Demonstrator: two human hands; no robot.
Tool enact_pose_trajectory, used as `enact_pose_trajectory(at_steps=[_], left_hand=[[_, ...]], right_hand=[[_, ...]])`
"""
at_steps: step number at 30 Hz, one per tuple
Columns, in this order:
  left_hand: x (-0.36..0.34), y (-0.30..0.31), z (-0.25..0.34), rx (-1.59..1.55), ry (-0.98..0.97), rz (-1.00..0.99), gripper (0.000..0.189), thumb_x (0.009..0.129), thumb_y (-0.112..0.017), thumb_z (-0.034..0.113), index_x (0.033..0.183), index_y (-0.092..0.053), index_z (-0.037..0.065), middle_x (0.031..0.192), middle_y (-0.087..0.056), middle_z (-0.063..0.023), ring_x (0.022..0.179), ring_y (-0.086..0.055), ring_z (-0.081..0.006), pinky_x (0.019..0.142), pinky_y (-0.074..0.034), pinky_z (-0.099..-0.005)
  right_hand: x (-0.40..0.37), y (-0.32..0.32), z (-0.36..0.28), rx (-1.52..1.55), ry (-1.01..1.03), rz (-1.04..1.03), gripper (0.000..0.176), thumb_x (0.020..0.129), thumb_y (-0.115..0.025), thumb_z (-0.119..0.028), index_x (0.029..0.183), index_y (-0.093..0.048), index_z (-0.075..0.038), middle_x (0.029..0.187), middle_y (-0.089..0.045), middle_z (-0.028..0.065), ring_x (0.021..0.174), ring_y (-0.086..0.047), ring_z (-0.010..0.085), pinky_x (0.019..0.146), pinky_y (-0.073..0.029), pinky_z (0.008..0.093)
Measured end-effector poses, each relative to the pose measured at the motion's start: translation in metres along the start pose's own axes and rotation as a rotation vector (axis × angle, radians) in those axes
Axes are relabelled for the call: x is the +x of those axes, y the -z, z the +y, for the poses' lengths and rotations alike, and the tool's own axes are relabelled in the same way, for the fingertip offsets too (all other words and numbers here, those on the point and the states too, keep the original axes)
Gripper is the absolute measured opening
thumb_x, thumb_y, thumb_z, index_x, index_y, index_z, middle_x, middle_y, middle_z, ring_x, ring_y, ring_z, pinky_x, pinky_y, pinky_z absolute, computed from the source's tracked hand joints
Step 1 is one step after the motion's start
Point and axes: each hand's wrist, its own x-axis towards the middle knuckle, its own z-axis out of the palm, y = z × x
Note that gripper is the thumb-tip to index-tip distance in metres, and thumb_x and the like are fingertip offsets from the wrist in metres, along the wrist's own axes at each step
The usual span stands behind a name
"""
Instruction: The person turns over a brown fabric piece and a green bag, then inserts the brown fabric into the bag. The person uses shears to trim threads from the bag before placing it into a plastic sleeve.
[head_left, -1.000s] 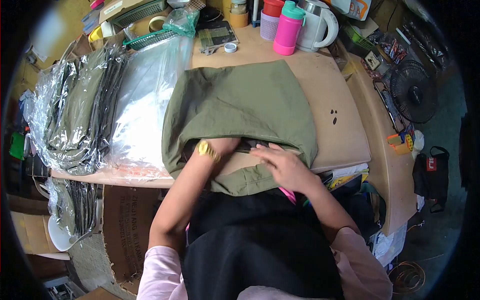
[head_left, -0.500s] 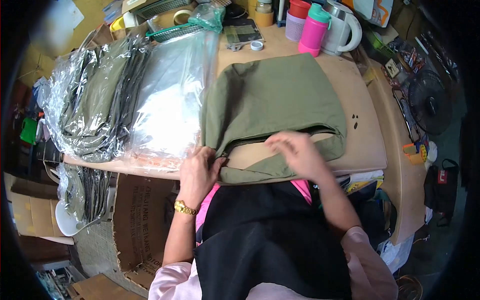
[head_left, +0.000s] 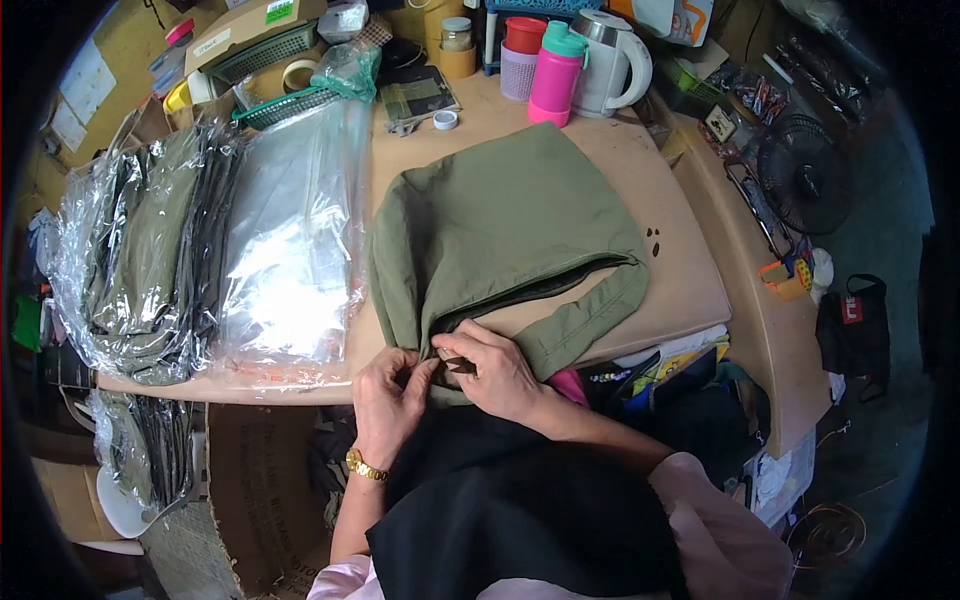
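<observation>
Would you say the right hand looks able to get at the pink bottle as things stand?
Probably yes, if the right hand comes away from the green fabric: only that fabric and some tabletop lie before the pink bottle.

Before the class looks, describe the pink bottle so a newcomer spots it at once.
Find the silver kettle at the far side of the tan table. The bottle stands just left of it, bright pink with a teal lid, unlike the red-topped purple cup beside it.

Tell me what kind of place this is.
Probably a small garment or bag workshop: a green fabric item lies on the worktable, beside plastic-wrapped dark fabric pieces and flat clear plastic bags.
</observation>
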Motion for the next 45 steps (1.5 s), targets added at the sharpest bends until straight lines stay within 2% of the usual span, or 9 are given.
enact_pose_trajectory(at_steps=[7,15,19,25,30,34,37,42,45], left_hand=[[-0.004,0.005,0.004,0.106,-0.014,0.012,0.016,0.083,-0.076,0.009,0.080,-0.065,-0.002,0.069,-0.062,-0.0158,0.059,-0.062,-0.0302,0.057,-0.047,-0.0366],[-0.009,0.072,-0.031,0.252,0.057,0.206,0.013,0.083,-0.073,0.006,0.078,-0.064,-0.001,0.070,-0.064,-0.0165,0.060,-0.064,-0.0270,0.059,-0.048,-0.0364],[-0.004,0.106,-0.030,0.113,0.124,-0.067,0.026,0.080,-0.079,0.012,0.098,-0.066,-0.002,0.086,-0.069,-0.0116,0.080,-0.067,-0.0232,0.071,-0.051,-0.0323],[0.106,0.073,-0.017,0.126,-0.277,0.278,0.063,0.074,-0.086,0.023,0.127,-0.062,0.000,0.123,-0.064,-0.0181,0.110,-0.061,-0.0277,0.092,-0.047,-0.0390],[0.178,0.042,-0.041,-0.062,-0.179,0.323,0.025,0.093,-0.069,0.019,0.089,-0.072,-0.005,0.069,-0.069,-0.0137,0.066,-0.064,-0.0153,0.068,-0.051,-0.0319],[0.211,0.083,-0.056,-0.081,-0.228,0.444,0.020,0.094,-0.068,0.020,0.095,-0.070,0.001,0.085,-0.072,-0.0147,0.072,-0.064,-0.0189,0.069,-0.049,-0.0318],[0.211,0.097,-0.008,0.386,-0.528,0.745,0.023,0.093,-0.071,0.021,0.107,-0.068,0.003,0.098,-0.072,-0.0141,0.082,-0.065,-0.0245,0.074,-0.049,-0.0315],[0.118,0.125,0.035,0.032,-0.351,-0.589,0.036,0.079,-0.085,0.026,0.101,-0.070,0.002,0.105,-0.072,-0.0098,0.100,-0.067,-0.0218,0.093,-0.049,-0.0357],[0.072,0.107,0.010,0.152,-0.391,-0.680,0.066,0.064,-0.091,0.046,0.114,-0.072,0.008,0.114,-0.072,-0.0097,0.110,-0.066,-0.0272,0.109,-0.038,-0.0435]], right_hand=[[0.004,0.007,0.011,-0.140,0.011,-0.077,0.027,0.073,-0.075,-0.002,0.097,-0.066,-0.004,0.090,-0.062,0.0114,0.083,-0.066,0.0336,0.071,-0.054,0.0412],[0.010,0.136,0.053,-0.635,-0.277,0.400,0.017,0.073,-0.072,-0.001,0.088,-0.069,-0.007,0.089,-0.070,0.0141,0.086,-0.069,0.0340,0.071,-0.054,0.0440],[0.001,0.180,0.044,-0.272,-0.485,0.084,0.012,0.082,-0.077,-0.008,0.088,-0.068,-0.003,0.078,-0.067,0.0055,0.076,-0.065,0.0145,0.069,-0.051,0.0327],[0.116,0.169,0.105,-0.161,-0.041,0.435,0.028,0.085,-0.080,-0.018,0.098,-0.066,0.002,0.087,-0.067,0.0039,0.083,-0.060,0.0124,0.079,-0.050,0.0301],[0.183,0.166,0.171,-0.126,-0.293,0.151,0.035,0.085,-0.079,-0.024,0.105,-0.067,0.003,0.094,-0.070,0.0068,0.089,-0.064,0.0159,0.082,-0.050,0.0327],[0.187,0.200,0.121,0.260,-0.347,0.280,0.028,0.086,-0.078,-0.022,0.100,-0.068,0.001,0.091,-0.069,0.0037,0.086,-0.063,0.0139,0.078,-0.050,0.0314],[0.187,0.189,0.084,-0.332,0.026,0.506,0.020,0.086,-0.076,-0.019,0.092,-0.068,-0.001,0.085,-0.067,-0.0007,0.081,-0.061,0.0102,0.073,-0.048,0.0282],[0.093,0.185,0.011,-0.128,-0.103,-0.432,0.023,0.077,-0.078,-0.013,0.096,-0.069,-0.003,0.093,-0.071,0.0050,0.084,-0.066,0.0158,0.078,-0.051,0.0283],[0.033,0.163,0.020,-0.337,0.137,-0.459,0.023,0.072,-0.078,-0.005,0.092,-0.068,-0.002,0.087,-0.070,0.0027,0.081,-0.066,0.0157,0.076,-0.051,0.0255]])
